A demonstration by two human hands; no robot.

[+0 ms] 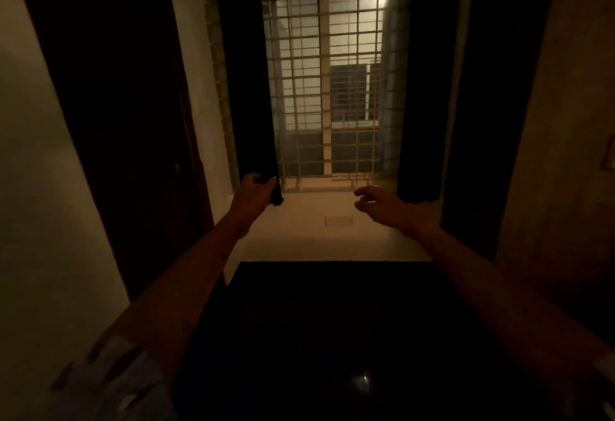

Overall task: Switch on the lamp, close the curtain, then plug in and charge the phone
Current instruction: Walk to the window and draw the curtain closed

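A dim room is seen, with both bare arms stretched forward toward a window fitted with a metal grille. Two dark curtains are hung at its sides and are drawn apart, so the glass between them is uncovered. The left curtain is gripped near its bottom edge by the left hand: the fingers are curled round the bunched cloth, with the thumb on the window side, and the hem is seen just below the hand. The right hand is held in the air just left of the right curtain, near its bottom edge; whether the cloth is touched cannot be told. Its fingers are loosely bent and spread apart, nothing is held in them, and a ring is worn on one finger. Below the window a pale sill is lit, and under it a light wall is seen, with a small plate set in its middle. A dark, glossy surface is spread below the arms, its far edge against that wall. A dark door is seen at the left. A patterned sleeve is seen at the bottom left corner.
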